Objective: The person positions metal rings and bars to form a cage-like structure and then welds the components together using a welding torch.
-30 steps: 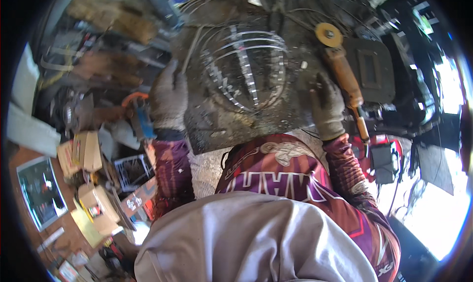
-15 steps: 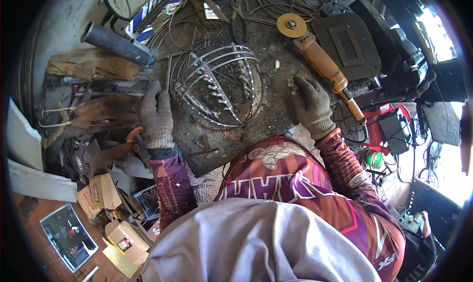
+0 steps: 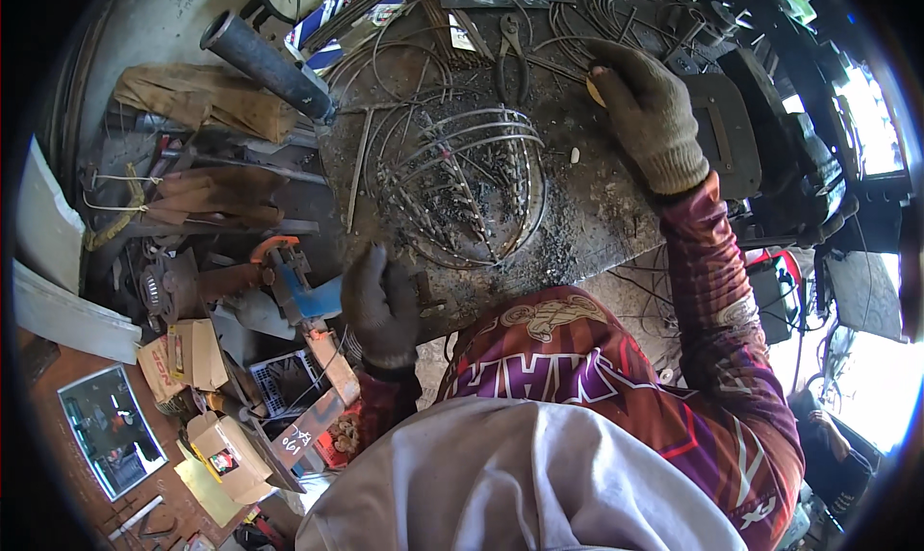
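Note:
On the dark worktable (image 3: 602,200) lies a rounded cage of bent metal rods (image 3: 464,193), with bumpy strips across it. My gloved left hand (image 3: 380,306) hovers by the table's near left edge, below the cage, holding nothing, its fingers loosely apart. My gloved right hand (image 3: 650,118) is stretched to the far right, thumb and fingers apart. Beneath it, a sliver of the yellow disc (image 3: 595,92) of an angle grinder shows. My hand and forearm hide the grinder's body, so I cannot tell whether they touch it.
Pliers (image 3: 511,58) lie behind the cage, near coiled wire (image 3: 602,17). A dark pipe (image 3: 269,65) slants at the far left. To the right is a welding mask (image 3: 736,132). Left of the table are a blue-and-orange tool (image 3: 294,281) and cardboard boxes (image 3: 226,455).
My right hand has moved up and away, from beside the grinder to over it. My left hand has dropped nearer to me. The whole view has shifted slightly.

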Demonstrator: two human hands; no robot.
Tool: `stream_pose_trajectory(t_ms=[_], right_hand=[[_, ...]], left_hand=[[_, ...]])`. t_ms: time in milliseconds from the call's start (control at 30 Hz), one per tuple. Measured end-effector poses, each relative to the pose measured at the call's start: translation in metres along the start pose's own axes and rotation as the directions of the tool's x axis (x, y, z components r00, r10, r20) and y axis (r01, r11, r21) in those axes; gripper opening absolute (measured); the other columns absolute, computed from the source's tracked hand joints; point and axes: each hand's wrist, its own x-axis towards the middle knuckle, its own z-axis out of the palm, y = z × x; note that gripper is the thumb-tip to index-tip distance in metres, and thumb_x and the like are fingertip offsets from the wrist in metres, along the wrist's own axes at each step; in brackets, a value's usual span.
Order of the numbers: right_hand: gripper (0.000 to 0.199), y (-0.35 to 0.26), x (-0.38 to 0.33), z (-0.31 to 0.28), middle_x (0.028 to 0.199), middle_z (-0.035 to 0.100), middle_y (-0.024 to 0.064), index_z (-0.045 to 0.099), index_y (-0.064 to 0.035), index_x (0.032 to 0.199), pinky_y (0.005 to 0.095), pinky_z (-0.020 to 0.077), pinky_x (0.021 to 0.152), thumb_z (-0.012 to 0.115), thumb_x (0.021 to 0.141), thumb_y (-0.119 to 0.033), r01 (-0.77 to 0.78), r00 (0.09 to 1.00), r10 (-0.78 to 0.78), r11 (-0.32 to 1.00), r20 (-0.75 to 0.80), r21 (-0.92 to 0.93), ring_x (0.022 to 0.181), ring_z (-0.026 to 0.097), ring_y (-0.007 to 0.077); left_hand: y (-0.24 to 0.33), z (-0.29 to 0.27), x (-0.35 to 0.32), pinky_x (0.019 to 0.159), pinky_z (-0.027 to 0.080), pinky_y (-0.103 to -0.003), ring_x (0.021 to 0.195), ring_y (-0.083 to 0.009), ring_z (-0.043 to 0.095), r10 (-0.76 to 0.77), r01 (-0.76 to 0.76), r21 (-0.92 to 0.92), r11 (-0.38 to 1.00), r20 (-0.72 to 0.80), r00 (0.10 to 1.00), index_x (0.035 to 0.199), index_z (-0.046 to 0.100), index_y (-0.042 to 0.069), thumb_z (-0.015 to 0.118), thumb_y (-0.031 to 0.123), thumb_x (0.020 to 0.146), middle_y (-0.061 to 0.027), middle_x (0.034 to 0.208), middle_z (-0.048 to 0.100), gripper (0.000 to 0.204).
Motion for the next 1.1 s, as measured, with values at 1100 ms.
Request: stream_pose_trajectory(t_ms=[1100], right_hand=[[0.026,0.19,0.123,0.142,0.1,0.076,0.0185,0.079,-0.0052,0.101,0.0445,0.0597,0.081,0.064,0.089,-0.022,0.395,0.748,0.289,0.529,0.598,-0.751,0.095,0.075,0.0366]], left_hand=[[0.005,0.021,-0.056,0.077,0.058,-0.046,0.088,-0.0382,0.071,-0.088,0.112,-0.175,0.978,0.143,0.986,0.114,0.072,0.001,0.071,0.007,0.085,-0.0198,0.101,0.073,0.03]])
